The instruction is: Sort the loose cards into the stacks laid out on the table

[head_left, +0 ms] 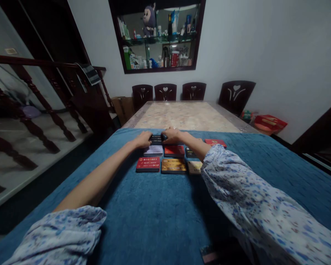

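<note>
Stacks of cards lie in rows on a blue cloth. At the back left, a black card stack sits between my left hand and my right hand, whose curled fingers grip its two sides. In front of it is a pale lilac stack, with a red stack beside it and a black VIP stack partly behind my right forearm. The front row has a red stack, a gold stack and a pale gold stack. Another red stack lies back right.
The blue cloth covers the near part of a long table. A dark object lies at the near edge. Chairs stand behind the table, below a wall shelf. A wooden railing is at the left.
</note>
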{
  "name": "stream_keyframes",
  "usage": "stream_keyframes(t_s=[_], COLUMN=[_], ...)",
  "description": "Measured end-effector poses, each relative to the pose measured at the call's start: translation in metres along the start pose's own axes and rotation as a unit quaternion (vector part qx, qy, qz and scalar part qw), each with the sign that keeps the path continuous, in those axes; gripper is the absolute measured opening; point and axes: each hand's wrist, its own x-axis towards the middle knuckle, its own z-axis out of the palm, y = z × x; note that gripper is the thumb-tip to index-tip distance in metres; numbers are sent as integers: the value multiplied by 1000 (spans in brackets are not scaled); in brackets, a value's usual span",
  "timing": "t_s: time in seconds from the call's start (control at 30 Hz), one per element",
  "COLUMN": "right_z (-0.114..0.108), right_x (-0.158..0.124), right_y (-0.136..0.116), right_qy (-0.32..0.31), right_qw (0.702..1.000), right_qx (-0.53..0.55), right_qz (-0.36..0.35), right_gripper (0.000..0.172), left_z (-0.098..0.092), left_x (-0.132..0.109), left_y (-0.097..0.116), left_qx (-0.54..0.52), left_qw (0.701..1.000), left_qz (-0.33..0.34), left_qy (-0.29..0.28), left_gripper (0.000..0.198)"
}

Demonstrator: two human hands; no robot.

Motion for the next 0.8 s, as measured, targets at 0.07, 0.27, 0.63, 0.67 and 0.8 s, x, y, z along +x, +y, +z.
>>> stream_keyframes(t_s=[0.07,0.27,0.63,0.67,0.8], right_z=[0,-2,5,5,4], right_x=[1,6,13,13,14], right_y=[-1,-4,-6,-6,-6], right_qy=[-5,-13,-19,-20,-21], right_qw=[1000,1000,1000,1000,1000], right_qx=[-1,-3,2,3,5], right_qz=[-6,-2,14,14,16], right_gripper=[48,52,52,51,51], left_z=[1,3,5,5,6], left_x=[2,5,7,7,7], left_y=[-1,-3,-8,-8,-7], left_qx=[-7,-20,-30,-33,-43], left_qw=[1000,999,999,999,998], left_qz=[10,33,41,41,43], left_qy=[-1,-2,-16,-17,-16], left_gripper=[39,36,39,39,42])
